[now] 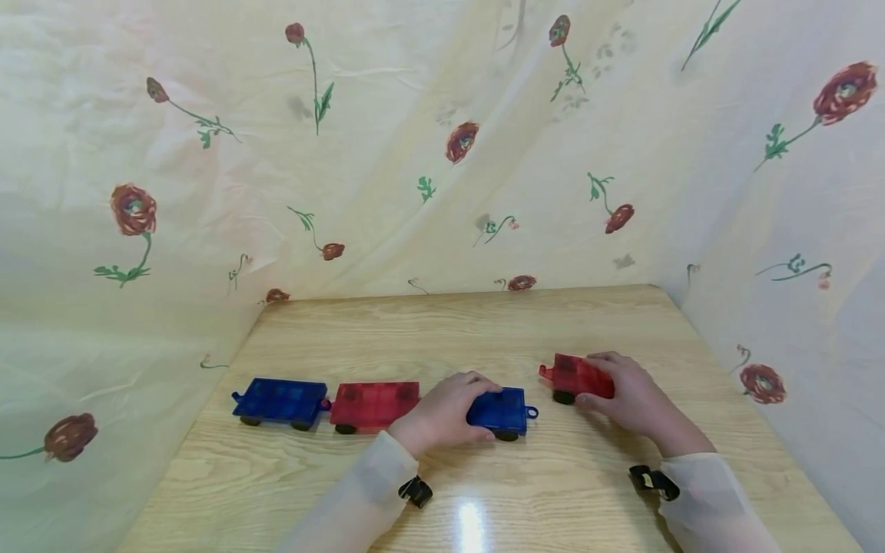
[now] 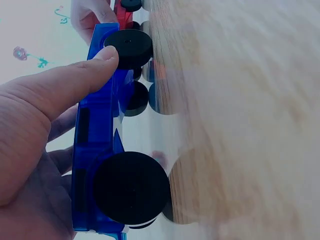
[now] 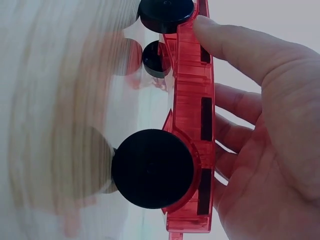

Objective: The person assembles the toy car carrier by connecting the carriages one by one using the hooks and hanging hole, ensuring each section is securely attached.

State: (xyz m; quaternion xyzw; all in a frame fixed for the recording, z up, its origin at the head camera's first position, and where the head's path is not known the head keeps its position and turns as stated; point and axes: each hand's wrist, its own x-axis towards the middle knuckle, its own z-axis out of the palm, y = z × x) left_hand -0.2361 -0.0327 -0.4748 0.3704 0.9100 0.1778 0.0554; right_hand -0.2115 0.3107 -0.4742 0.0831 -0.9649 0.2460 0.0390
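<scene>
— So where does the work stand at this moment?

— Coupling, by the look of it. The left hand [image 1: 442,415] is curled over a blue toy wagon [image 1: 502,412], thumb on its near edge, wheels down on the wooden table [image 1: 442,322]. The right hand [image 1: 632,399] grips a red toy wagon [image 1: 574,376] in the same way. The two wagons sit just apart, between the hands, with a small gap where their ends face each other.

— And the rest of the train?

— To the left of the left hand, a second red wagon [image 1: 373,405] stands close against the hand, and beyond it another blue wagon [image 1: 280,401] touches that red one's far end. Those two look joined already.

— What would the next move call for?

— Probably bringing the red wagon's nose and the blue wagon's ring hook [image 1: 531,412] into line, both kept flat on their wheels, then closing the gap. The red one sits a little farther back than the blue, so it would need squaring up first.

— Anything hard to make out?

— Plenty. The left hand covers the join between the blue wagon and the red one behind it, so it cannot be told whether they touch. The wrist views show mostly black wheels [image 2: 131,187] and blurred tabletop. The red wagon's coupling end is too small to read, and its rear is under the right palm.
</scene>
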